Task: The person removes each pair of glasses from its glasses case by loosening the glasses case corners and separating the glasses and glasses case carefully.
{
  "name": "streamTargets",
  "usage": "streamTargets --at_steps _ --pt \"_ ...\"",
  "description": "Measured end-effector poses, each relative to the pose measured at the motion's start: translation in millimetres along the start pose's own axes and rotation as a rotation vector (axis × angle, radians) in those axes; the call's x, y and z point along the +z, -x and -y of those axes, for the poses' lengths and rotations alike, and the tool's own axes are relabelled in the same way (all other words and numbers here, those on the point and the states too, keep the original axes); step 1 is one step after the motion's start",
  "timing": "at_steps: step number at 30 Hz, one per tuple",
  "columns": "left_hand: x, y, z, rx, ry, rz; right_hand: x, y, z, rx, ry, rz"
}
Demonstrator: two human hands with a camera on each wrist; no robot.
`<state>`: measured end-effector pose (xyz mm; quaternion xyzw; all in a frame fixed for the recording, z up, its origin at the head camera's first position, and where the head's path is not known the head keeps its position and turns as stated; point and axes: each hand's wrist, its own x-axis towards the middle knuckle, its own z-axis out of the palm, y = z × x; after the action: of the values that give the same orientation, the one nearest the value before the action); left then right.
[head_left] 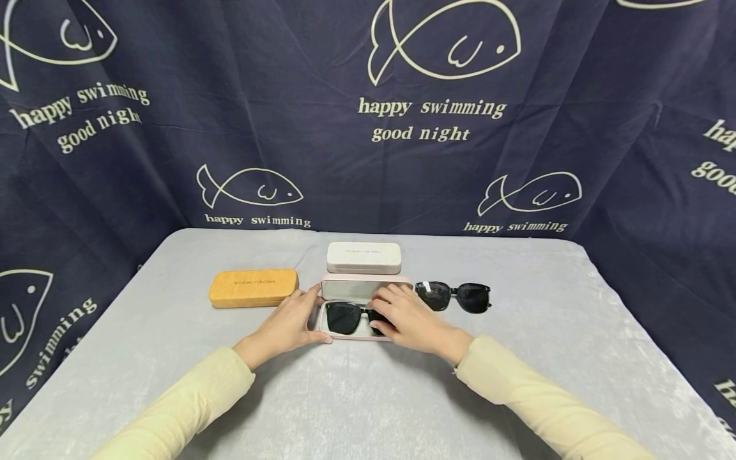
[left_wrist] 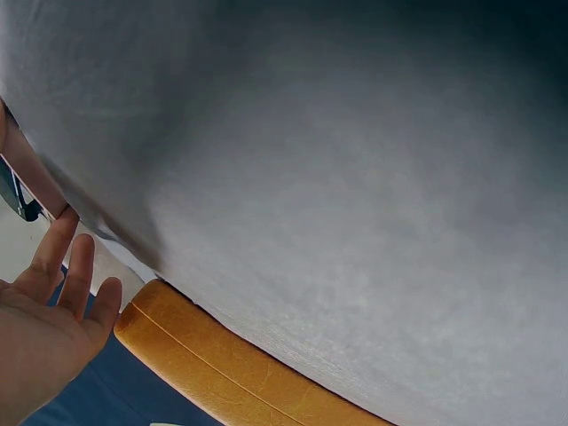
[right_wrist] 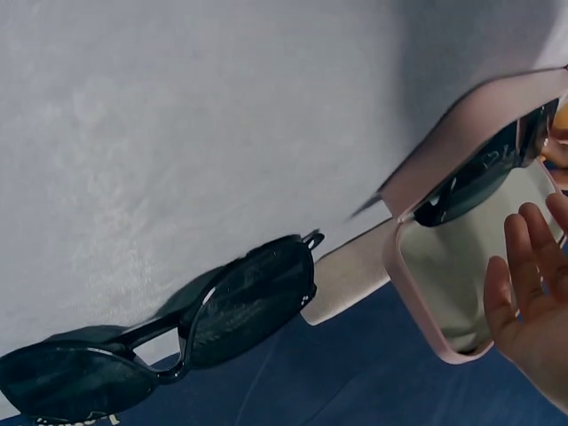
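Observation:
A pink glasses case [head_left: 356, 338] stands with its lid raised, showing a mirror-like inside [head_left: 347, 289]. Black sunglasses [head_left: 343, 318] lie in its lower half, their right lens partly covered by my right hand [head_left: 409, 322]. Thumb and index of that hand hold the frame near the bridge; its other fingers extend beside the lid in the right wrist view. My left hand [head_left: 291, 322] grips the case's left end, thumb at the front corner and fingers at the back. A second pair of black sunglasses [head_left: 473, 298] rests right of the case.
An orange glasses case [head_left: 253, 287], closed, lies to the left, close to my left fingers. Behind the pink case is a closed white glasses case [head_left: 363, 257]. A pale cloth covers the table [head_left: 345, 409], and a dark blue printed curtain [head_left: 345, 185] hangs behind it.

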<state>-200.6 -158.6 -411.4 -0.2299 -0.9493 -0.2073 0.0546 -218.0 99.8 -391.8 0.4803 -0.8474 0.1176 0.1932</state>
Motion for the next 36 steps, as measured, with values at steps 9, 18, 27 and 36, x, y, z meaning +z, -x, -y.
streamTargets --at_steps 9,18,27,36 --pt "-0.1 -0.2 -0.4 0.0 0.004 -0.001 8.7 0.3 0.6 0.051 0.049 0.053" --pt "0.9 -0.1 0.7 -0.009 0.006 0.008 14.2 -3.2 3.2 0.072 0.117 0.108" --pt "1.4 -0.8 0.5 0.001 0.004 -0.002 19.3 -8.5 7.3 0.104 0.182 0.142" --pt "1.2 0.1 0.1 -0.001 0.002 -0.001 24.5 -12.6 11.1 0.139 0.221 0.142"
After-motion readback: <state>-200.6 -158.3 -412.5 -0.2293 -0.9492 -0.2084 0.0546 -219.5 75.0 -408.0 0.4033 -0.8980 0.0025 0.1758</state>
